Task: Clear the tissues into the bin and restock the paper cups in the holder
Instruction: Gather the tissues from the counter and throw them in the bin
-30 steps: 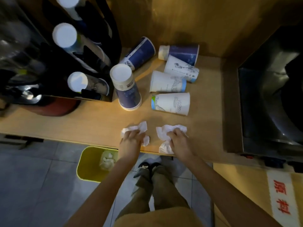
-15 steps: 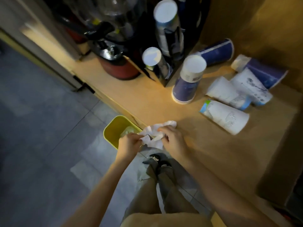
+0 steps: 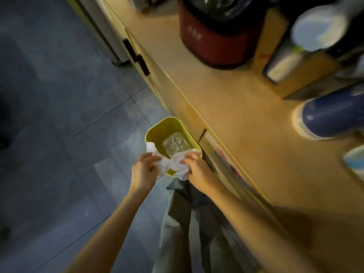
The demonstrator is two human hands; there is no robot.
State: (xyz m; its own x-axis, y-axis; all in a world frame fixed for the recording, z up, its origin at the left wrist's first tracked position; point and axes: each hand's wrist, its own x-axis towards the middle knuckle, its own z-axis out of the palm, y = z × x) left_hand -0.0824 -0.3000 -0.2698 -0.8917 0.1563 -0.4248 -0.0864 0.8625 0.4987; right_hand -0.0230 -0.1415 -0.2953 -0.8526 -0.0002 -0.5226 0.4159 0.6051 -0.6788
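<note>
Both hands hold crumpled white tissues [image 3: 171, 162] over the near rim of the yellow-green bin [image 3: 157, 131] on the floor. My left hand [image 3: 144, 170] grips the left part of the wad and my right hand [image 3: 197, 170] grips the right part. More crumpled tissue lies at the bottom of the bin. A dark blue paper cup [image 3: 331, 119] stands upside down on the wooden counter [image 3: 246, 115] at the right. The black cup holder [image 3: 307, 62] with a white cup bottom [image 3: 319, 28] showing is blurred at the top right.
A red-based appliance [image 3: 214, 44] stands on the counter at the back. Another cup's edge [image 3: 354, 160] shows at the far right. Grey floor tiles [image 3: 69, 115] spread to the left. My legs stand below the counter edge beside the bin.
Both hands gathered the two tissues off the counter edge, brought them together and carried them down over the bin. The view swung left and down toward the floor.
</note>
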